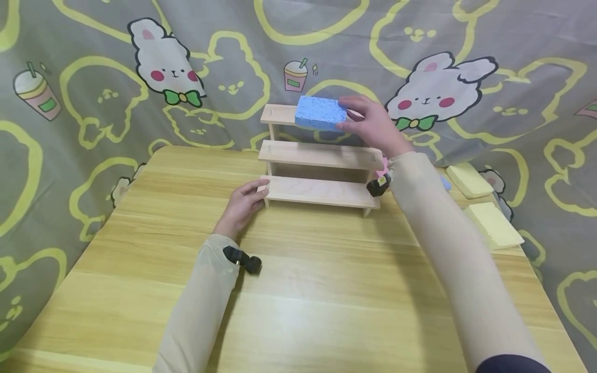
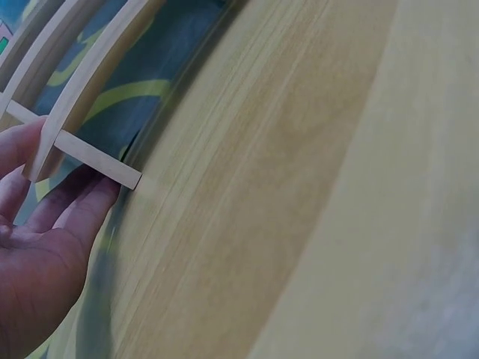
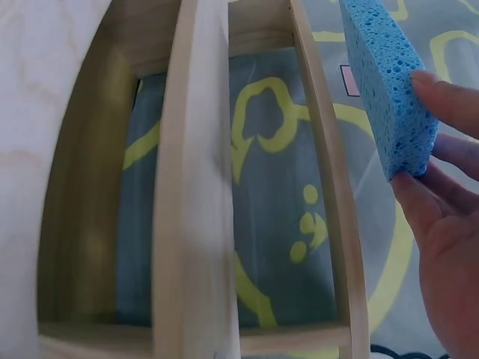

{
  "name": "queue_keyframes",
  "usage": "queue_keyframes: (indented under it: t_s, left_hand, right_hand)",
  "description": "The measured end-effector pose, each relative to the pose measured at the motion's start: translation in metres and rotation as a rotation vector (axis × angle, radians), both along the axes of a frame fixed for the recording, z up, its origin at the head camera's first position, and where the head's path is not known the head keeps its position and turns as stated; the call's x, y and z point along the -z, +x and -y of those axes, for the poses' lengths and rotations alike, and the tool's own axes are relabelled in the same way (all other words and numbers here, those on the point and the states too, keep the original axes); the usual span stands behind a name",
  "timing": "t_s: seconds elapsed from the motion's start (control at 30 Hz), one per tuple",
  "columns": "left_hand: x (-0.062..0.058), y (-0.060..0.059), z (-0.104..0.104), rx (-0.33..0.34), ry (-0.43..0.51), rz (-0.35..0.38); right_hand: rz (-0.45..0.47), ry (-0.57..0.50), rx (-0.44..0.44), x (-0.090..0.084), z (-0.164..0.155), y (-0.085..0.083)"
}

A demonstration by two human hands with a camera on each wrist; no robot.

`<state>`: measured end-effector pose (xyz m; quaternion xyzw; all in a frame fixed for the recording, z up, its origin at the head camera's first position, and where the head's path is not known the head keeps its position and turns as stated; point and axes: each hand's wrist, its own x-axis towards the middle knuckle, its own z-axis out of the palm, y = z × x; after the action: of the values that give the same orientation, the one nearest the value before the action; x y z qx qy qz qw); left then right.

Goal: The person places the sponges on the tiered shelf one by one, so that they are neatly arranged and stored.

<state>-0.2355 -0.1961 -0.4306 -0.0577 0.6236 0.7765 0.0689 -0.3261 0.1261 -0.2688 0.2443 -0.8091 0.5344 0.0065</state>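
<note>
A blue sponge [image 1: 321, 113] is held over the top tier of a small three-step wooden shelf [image 1: 322, 155] that stands at the far side of the table. My right hand [image 1: 373, 124] grips the sponge's right end, fingers and thumb around it; the right wrist view shows the sponge [image 3: 389, 82] between my fingers [image 3: 441, 97] above the top step. My left hand [image 1: 243, 203] rests against the shelf's lower left corner, fingers relaxed along the wood. In the left wrist view the fingers [image 2: 67, 202] lie under the shelf's side bar [image 2: 97, 161].
The shelf stands on a wooden table [image 1: 298, 290]. Two yellow sponges [image 1: 494, 224] [image 1: 470, 179] lie at the right edge of the table. A grey cartoon-print cloth [image 1: 93, 93] hangs behind and around it.
</note>
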Motion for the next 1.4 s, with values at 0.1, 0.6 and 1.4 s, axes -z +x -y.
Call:
queue_keyframes:
  t_s: [0.1,0.6,1.4]
  left_hand:
    - [0.001,0.000,0.001,-0.006,0.014,0.000]
    - [-0.005,0.001,-0.003,-0.024,0.007,0.003]
    - [-0.003,0.000,-0.002,-0.021,0.023,0.018]
  right_hand:
    - [-0.010,0.016,-0.006,0.005,0.007,-0.018]
    - [-0.020,0.194,0.005,0.006,0.026,-0.049]
    - [-0.063,0.132,0.006,0.012,-0.001,-0.011]
